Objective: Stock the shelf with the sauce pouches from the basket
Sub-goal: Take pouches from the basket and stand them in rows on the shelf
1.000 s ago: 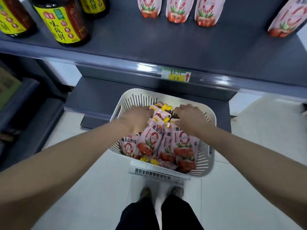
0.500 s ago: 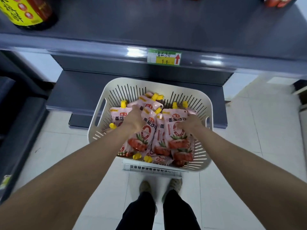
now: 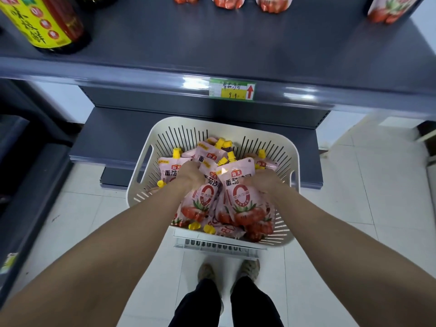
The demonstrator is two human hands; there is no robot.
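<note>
Below my hands, nearest to me, my shoes (image 3: 228, 271) stand on the pale tiled floor (image 3: 354, 220) just behind the white slotted basket (image 3: 289, 159). Both forearms reach forward into that basket. My left hand (image 3: 190, 174) is clenched on a pink sauce pouch (image 3: 203, 197) near its top, the strawberry-coloured tomato print hanging below my wrist. Just to the right of it, my right hand (image 3: 267, 181) grips a second pouch (image 3: 240, 192) by its right edge, its face upright and turned toward me. Under and around both hands lie the other pouches (image 3: 169, 171), heaped and overlapping, yellow caps poking out at different angles. Beyond my hands, past the basket's far rim, a dark grey lower shelf (image 3: 118, 138) juts out. Above that, the upper shelf (image 3: 212, 43) carries a green and yellow price tag (image 3: 232, 88) on its front edge. Farthest off, a row of pouches (image 3: 273, 3) stands at its back, with a dark bottle (image 3: 49, 22) labelled in yellow off to the left of my left hand.
</note>
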